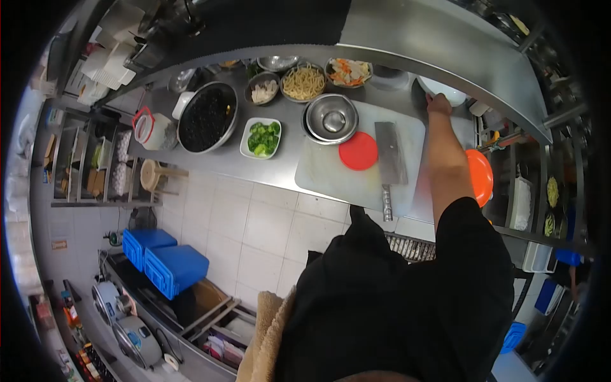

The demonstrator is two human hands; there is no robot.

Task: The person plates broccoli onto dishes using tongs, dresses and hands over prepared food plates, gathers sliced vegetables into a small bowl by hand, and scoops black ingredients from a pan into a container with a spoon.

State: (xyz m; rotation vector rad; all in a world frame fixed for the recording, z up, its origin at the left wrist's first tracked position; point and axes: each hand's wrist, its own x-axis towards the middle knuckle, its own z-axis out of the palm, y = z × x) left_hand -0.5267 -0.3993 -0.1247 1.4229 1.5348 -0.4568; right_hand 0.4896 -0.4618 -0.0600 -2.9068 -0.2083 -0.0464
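Smooth, glossy white bowl (450, 94), polished metal mixing bowl (334, 121), satin metal cleaver blade (391, 153); matt, plastic-looking chopping board (321, 165), smooth red plastic-looking disc (358, 151), smooth blue plastic bins (175, 267); reflective metal counter (219, 162), rough-piled cloth towel (266, 328), wooden stool (150, 175)

A steel counter (273, 172) set with food
On it rest a white cutting board (318, 168), a dish (244, 146) of broccoli (264, 136), a wide bowl (205, 148) of black food (205, 116), and a jar (164, 132).

white bowl (449, 94) | red disc (358, 151) | green broccoli (262, 138) | orange plastic rim (482, 178) | black sleeve (470, 239)
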